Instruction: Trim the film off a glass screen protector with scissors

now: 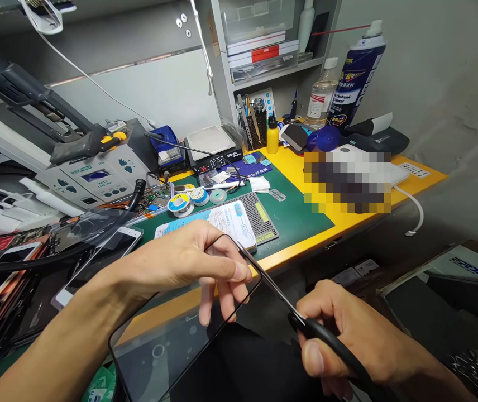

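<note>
Left hand [192,257]: yours, thumb and fingers pinching the item below near its far short end.

Item held: one thin, clear, rectangular panel with rounded corners and a narrow black border [172,340]. It is held above your lap, in front of the bench edge; its long axis runs from lower left, near you, up and away to the right. Your left hand is the nearer one; your right lies to the panel's right.

Right hand [352,318]: yours, curled around black loop-handled scissors with slim metal blades [329,336]. The blades point up and to the left, across the panel's axis, tips beside its far short end. Contact cannot be told, nor whether the blades are parted.

Markings:
- Tall dark-blue spray can, white cap [354,84]: "Electronic", "Solvent", Chinese characters; a name cut off to "ANIC".
- White box with red patch, on the shelf [262,53]: "OPEN".
- Dark, flat-topped case, lower right [468,268]: blue capitals, perhaps "ERDA".
- Clear bottle, red-and-white label [318,103]: too small to read.
- Grey bench station with small display [96,176]: lettering unclear.
</note>
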A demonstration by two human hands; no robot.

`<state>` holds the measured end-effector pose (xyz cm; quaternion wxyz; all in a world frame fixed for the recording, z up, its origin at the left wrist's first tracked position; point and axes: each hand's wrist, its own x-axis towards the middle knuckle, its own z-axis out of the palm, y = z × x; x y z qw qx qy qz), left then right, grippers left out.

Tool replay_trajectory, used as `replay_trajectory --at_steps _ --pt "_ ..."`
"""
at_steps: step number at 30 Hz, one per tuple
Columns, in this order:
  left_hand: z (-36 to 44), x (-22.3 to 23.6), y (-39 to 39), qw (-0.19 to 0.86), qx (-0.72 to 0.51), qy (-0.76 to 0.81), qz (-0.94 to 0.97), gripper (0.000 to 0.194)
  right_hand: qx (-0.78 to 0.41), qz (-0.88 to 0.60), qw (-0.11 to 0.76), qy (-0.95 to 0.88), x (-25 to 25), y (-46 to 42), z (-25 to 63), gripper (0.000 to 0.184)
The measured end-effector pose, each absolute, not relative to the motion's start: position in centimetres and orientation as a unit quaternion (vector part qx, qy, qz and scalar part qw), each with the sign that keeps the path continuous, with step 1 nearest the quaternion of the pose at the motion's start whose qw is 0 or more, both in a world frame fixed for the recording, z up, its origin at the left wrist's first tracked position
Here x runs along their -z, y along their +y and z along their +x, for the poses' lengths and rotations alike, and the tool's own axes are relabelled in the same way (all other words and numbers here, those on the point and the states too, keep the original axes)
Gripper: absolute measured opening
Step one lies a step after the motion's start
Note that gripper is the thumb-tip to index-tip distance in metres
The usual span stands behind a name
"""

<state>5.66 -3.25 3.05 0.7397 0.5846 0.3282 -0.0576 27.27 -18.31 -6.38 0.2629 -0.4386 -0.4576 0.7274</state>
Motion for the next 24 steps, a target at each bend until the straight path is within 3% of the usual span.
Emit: replay_trajectory --at_steps 24 --pt "5.87 -3.35 -3.81 0.75 0.058 0.343 0.562 0.012 -0.731 -0.451 0.258 -0.443 5.75 -18.34 27.34 0.053"
